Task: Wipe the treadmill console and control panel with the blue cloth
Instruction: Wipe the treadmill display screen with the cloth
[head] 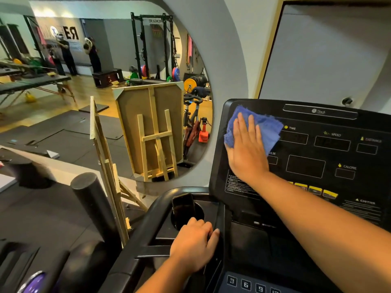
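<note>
With the right hand point(246, 149) pressing flat on the blue cloth point(264, 129) at the console point(317, 166) corner and the left hand point(193, 246) gripping the handrail point(148, 225), the loose cloth may bunch or slide out from under the palm

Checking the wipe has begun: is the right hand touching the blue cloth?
Touching. The head view shows the right hand lying flat, fingers straight, on the blue cloth, pressing it against the treadmill console.

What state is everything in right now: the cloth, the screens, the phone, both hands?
Blue cloth: bunched, pressed flat against the console's upper left.
Console: display windows dark, nothing lit.
Phone: standing in the cup holder, screen dark.
Right hand: fingers straight, pressing the cloth.
Left hand: curled around the handrail.
</note>
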